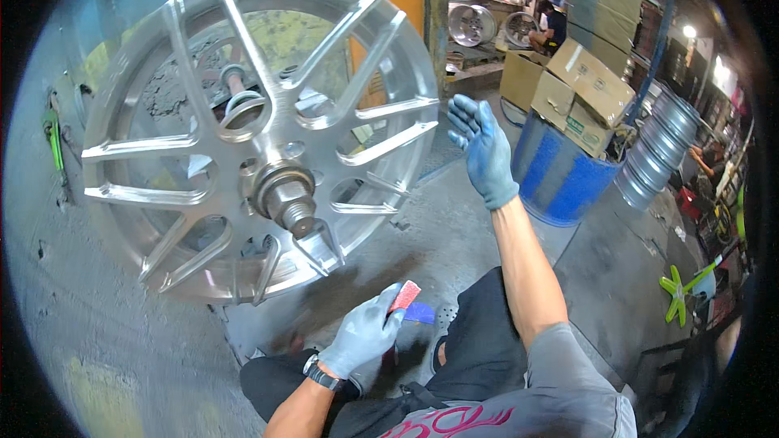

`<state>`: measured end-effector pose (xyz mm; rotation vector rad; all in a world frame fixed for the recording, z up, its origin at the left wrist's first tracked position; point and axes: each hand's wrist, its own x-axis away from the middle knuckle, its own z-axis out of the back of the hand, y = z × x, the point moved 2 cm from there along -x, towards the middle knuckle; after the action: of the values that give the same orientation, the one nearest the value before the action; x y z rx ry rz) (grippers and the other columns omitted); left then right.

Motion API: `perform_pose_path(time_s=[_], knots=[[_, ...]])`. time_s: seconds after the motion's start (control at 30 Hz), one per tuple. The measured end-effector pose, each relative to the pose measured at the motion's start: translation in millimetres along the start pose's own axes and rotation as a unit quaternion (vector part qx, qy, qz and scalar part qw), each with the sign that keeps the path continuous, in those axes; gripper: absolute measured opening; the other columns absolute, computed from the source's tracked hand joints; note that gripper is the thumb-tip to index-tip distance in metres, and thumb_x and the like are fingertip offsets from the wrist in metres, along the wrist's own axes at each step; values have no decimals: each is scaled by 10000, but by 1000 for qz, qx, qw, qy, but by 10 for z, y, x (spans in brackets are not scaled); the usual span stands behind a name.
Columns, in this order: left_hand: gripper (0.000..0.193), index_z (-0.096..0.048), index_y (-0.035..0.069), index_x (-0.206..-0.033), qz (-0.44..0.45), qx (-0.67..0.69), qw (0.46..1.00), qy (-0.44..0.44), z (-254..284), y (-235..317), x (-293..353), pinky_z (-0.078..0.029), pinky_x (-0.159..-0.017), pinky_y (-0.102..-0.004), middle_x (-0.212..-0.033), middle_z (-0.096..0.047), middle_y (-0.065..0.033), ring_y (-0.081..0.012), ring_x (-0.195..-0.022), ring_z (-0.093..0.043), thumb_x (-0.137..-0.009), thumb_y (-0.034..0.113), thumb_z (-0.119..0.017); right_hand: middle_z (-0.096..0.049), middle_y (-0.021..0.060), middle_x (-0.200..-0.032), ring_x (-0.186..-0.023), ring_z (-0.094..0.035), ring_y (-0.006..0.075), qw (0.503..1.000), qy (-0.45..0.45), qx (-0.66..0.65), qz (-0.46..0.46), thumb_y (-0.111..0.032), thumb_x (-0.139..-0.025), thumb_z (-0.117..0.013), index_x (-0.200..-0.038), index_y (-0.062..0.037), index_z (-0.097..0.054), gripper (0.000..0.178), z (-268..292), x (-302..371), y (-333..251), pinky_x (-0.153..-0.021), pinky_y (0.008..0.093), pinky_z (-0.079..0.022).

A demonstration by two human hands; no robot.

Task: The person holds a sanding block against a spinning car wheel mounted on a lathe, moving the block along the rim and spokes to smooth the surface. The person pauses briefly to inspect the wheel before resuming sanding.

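One red pad [405, 295] pinched in left grip [363, 332], below wheel [260, 134].

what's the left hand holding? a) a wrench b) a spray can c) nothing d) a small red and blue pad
d: the gloved left hand grips a small red and blue pad low beside the person's lap, while the gloved right hand is raised with fingers spread, holding nothing, next to the silver alloy wheel on its spindle.

A wheel workshop: an alloy wheel [260, 134] on a spindle, stacked rims [659, 146], cardboard boxes [580, 85], grimy concrete floor [454, 227].
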<state>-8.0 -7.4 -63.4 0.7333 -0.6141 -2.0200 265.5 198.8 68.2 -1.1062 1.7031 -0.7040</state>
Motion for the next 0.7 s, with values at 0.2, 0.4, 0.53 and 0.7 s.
perform_pose_path(time_s=[0.2,0.4,0.53,0.7], knots=[[515,-557,27,-1513,-5,9,1000,7,34,52,-12,-591,-965,-522,-1289,-730,-274,-459,-1148,-726,-1072,275,-655,-706,73,-1363,-1200,-655,168,996,-73,-46,34,-514,-1192,-424,-1504,-1,-598,625,-215,-193,59,-1030,331,-492],[509,-563,30,-1511,-25,8,999,30,18,26,-15,-588,-955,-527,-1280,-732,-274,-462,-1128,-729,-1073,272,-653,-706,61,-1300,-1121,-643,135,998,-31,-60,21,-490,-1200,-413,-1493,10,-603,609,-198,-117,198,-972,300,-487],[517,-562,30,-1513,-17,6,999,34,43,61,-23,-588,-954,-525,-1275,-735,-272,-464,-1125,-728,-1069,277,-658,-697,48,-1246,-1087,-638,142,996,-30,-89,1,-509,-1184,-445,-1482,0,-594,608,-123,-48,349,-972,309,-489],[541,-550,-23,-1517,-12,12,1000,17,22,59,-45,-569,-992,-548,-1296,-718,-299,-479,-1140,-712,-1074,282,-605,-695,49,-1218,-1089,-656,168,991,-18,-132,-26,-477,-1187,-455,-1383,-58,-637,498,11,63,610,-977,351,-522]])
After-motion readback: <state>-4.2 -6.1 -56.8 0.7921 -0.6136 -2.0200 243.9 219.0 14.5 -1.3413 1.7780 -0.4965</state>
